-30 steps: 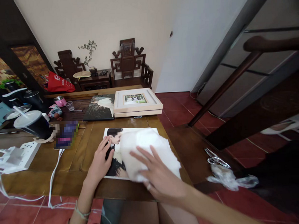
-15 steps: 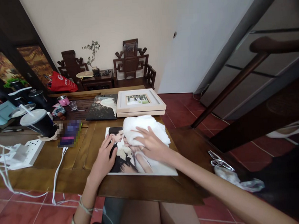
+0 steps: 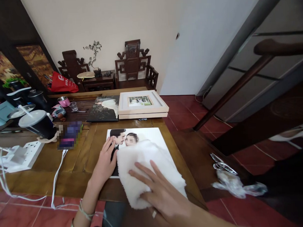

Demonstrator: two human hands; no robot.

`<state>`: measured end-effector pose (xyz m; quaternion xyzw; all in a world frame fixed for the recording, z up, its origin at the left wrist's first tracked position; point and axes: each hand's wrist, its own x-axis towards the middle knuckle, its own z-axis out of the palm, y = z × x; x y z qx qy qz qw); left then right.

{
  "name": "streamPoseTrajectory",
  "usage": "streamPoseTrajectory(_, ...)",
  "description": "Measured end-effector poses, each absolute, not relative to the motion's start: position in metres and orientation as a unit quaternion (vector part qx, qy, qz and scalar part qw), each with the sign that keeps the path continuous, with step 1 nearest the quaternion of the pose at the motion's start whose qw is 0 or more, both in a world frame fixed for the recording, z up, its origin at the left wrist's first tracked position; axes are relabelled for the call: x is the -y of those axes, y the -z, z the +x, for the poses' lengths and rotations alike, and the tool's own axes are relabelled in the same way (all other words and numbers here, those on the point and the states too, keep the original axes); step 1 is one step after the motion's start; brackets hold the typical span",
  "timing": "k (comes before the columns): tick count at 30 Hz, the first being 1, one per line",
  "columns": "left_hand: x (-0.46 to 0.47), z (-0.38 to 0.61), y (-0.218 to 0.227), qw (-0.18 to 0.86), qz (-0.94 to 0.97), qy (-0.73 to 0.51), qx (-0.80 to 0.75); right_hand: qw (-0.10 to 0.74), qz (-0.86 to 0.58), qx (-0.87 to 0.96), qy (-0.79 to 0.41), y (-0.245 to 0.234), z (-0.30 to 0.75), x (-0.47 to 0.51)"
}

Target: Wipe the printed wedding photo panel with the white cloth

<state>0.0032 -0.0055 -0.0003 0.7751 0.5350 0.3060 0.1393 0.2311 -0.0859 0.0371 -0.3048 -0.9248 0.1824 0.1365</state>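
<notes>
The wooden table (image 3: 79, 169) and the photo panel (image 3: 147, 135) lying flat near its right end have not shifted. What has moved is the white cloth (image 3: 143, 153): half a second ago it lay bunched over the panel's far right part, and now it is drawn to the near side, spilling past the panel's near edge. The far strip, with its two printed heads, is uncovered again. I take this as one sweep of wiping, with the contact now on the near part. The right hand (image 3: 161, 192) has come back with the cloth, fingers spread flat on top of it; whether the thumb grips underneath I cannot tell. The left hand (image 3: 105, 161) stays on the panel's left edge, fingers extended and close together, thumb apart, pinching nothing.

Counting from large to small: one table; two dark carved chairs (image 3: 132, 61) beyond it; two pale frames (image 3: 141, 100), stacked at the far side; one dark picture panel (image 3: 103, 108) just left of them; one cloth; one white power strip (image 3: 33, 154) and one lidded cup (image 3: 37, 125) at left; one pink cup (image 3: 63, 102); one small clear cup (image 3: 73, 106); one ring (image 3: 154, 213) on the right hand.
</notes>
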Motion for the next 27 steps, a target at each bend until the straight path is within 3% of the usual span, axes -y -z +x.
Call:
streamPoseTrajectory(13,0.005,0.003,-0.002,0.146,0.77,-0.322,-0.532,0.123,-0.424,0.893,-0.091,-0.044,0.197,-0.051)
streamPoseTrajectory(23,0.003,0.003,0.003,0.144,0.762,-0.324,-0.542,0.126,-0.318,0.925,-0.165,-0.039,0.226,0.067)
streamPoseTrajectory(27,0.005,0.004,0.003,0.141,0.759,-0.33,-0.542,0.144,-0.34,0.915,-0.161,-0.037,0.259,0.082)
